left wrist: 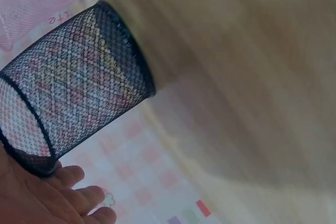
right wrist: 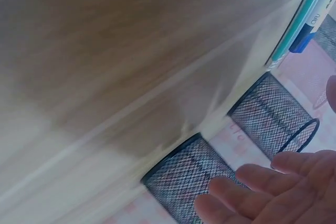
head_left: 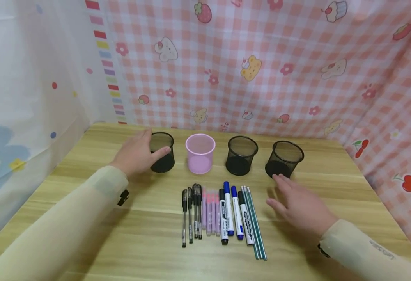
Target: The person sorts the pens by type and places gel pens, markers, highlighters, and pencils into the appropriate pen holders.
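Note:
Four mesh pen cups stand in a row. At the left end is a black cup (head_left: 162,166); my left hand (head_left: 137,153) is beside it, thumb overlapping its front, fingers extended near the rim in the left wrist view. A pink cup (head_left: 200,160) and another black cup (head_left: 238,164) fill the middle. My right hand (head_left: 302,205) hovers in front of the right-end black cup (head_left: 285,160), fingers loosely extended, holding nothing. Between the hands lie black-capped gel pens (head_left: 190,218), pink-purple pens (head_left: 210,214), blue and black markers (head_left: 228,212) and green pencils (head_left: 256,226).
The wood-grain table (head_left: 149,242) runs back to a pink checked cloth (head_left: 219,78) hanging behind the cups. A white patterned cloth (head_left: 26,70) hangs on the left, and more checked cloth (head_left: 402,128) on the right.

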### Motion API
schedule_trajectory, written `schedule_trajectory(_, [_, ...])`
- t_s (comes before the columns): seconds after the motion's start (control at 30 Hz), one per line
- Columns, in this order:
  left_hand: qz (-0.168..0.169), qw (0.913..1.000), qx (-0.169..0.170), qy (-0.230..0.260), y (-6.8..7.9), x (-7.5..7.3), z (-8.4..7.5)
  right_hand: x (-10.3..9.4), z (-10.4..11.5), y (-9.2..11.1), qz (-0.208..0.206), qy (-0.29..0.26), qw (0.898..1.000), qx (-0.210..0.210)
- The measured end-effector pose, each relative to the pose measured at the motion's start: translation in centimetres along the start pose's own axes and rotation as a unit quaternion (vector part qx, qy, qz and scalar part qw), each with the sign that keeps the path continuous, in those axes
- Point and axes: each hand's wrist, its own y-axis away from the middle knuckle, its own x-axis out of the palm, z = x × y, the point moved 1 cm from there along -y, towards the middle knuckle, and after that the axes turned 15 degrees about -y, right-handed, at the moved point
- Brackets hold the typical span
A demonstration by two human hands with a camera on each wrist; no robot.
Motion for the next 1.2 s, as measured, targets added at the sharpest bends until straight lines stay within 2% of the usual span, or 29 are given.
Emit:
schedule_trajectory(0.13, [0.008, 0.9997, -0.013, 0.021, -0.1, 0.9, -0.3, 0.5, 0.5, -0.5, 0.001, -0.012, 1.000, -0.008])
schedule_trajectory(0.3, [0.011, 0.9990, -0.020, 0.038, -0.1, 1.0, -0.6, 1.0, 1.1, -1.5, 0.012, -0.017, 1.000, -0.016])
schedule_trajectory(0.43, [-0.001, 0.9989, -0.024, 0.040, -0.2, 0.8, -0.5, 1.3, 1.8, -2.9, 0.040, -0.048, 0.998, -0.005])
schedule_trajectory(0.6, [-0.003, 0.9987, -0.028, 0.042, -0.2, 1.0, -0.1, 2.0, 2.2, -4.3, 0.081, -0.078, 0.993, 0.030])
schedule_trajectory(0.8, [0.002, 0.9986, -0.034, 0.042, -0.1, 1.0, -0.3, 2.6, 2.2, -5.0, 0.111, -0.082, 0.989, 0.050])
schedule_trajectory(1.2, [0.010, 0.9985, -0.036, 0.040, 0.2, 0.9, -0.7, 3.0, 2.7, -5.7, 0.135, -0.068, 0.987, 0.049])
